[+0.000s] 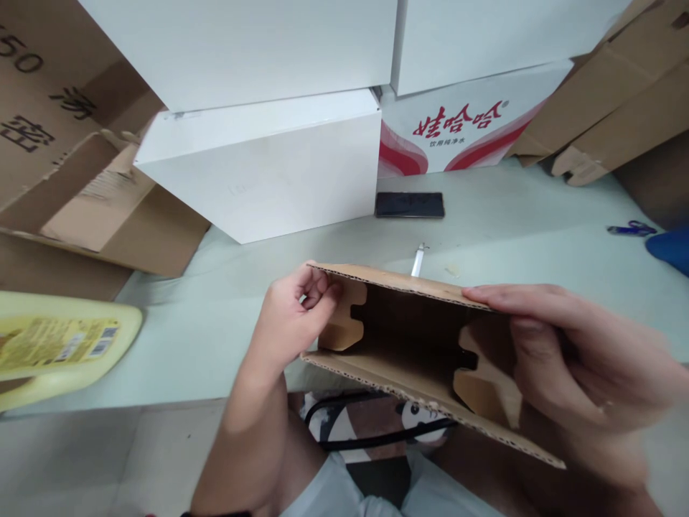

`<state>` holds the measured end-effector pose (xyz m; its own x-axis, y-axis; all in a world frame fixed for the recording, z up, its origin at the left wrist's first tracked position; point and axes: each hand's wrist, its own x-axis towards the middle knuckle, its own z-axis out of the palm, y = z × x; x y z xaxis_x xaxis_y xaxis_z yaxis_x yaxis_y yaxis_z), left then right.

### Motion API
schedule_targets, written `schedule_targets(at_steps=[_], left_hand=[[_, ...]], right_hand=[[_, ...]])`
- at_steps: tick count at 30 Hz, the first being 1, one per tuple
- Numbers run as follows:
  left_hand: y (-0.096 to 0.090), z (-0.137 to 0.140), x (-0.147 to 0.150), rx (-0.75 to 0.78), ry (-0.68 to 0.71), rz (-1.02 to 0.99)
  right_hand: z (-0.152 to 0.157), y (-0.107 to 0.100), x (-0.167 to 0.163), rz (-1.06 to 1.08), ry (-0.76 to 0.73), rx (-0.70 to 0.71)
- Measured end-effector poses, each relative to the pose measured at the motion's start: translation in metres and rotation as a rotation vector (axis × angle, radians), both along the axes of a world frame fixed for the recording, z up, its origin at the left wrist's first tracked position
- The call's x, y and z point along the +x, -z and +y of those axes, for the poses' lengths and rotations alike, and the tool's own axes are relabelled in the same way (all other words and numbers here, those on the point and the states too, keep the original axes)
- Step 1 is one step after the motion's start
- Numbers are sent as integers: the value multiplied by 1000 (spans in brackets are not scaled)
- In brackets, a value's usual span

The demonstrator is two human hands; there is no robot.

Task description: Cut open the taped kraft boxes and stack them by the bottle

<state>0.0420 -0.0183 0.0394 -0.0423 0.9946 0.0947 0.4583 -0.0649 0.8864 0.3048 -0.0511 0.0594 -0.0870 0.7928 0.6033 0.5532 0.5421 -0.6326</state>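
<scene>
A brown cardboard box (377, 377) with an open top is held between my two hands over the table's front edge. Its interior is dark, and notched end flaps show inside at both short ends. My left hand (301, 309) grips the left end, thumb against the inside and fingers curled round the outer corner. On the right end, my right hand (575, 352) has its fingers along the far wall's rim and its thumb at the right flap. The box's bottom is hidden from view.
White boxes (269, 172) stand behind, beside a red-printed carton (457, 129). A phone (410, 205) and a white slim object (418, 260) lie on the pale table (215, 345). At left are a yellow jug (64, 352) and an opened carton (156, 222); purple-handled scissors (632, 229) lie right.
</scene>
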Motion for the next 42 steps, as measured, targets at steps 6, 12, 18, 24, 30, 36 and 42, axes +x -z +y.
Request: schedule_targets(at_steps=[6, 12, 18, 24, 30, 36, 42], left_hand=[[7, 4, 2, 5, 5, 12], [12, 10, 4, -41, -33, -28], [15, 19, 11, -19, -65, -99], [10, 18, 11, -21, -11, -11], [7, 10, -1, 60, 129, 220], [12, 5, -9, 323, 353, 366], [12, 1, -8, 344, 438, 468]], right_hand=[[-2, 0, -6, 44, 61, -50], [6, 8, -7, 155, -18, -14], [10, 13, -2, 117, -9, -62], [13, 14, -3, 105, 40, -60], [13, 6, -12, 101, 109, -78], [11, 3, -12, 124, 63, -93], [13, 6, -9, 123, 32, -77]])
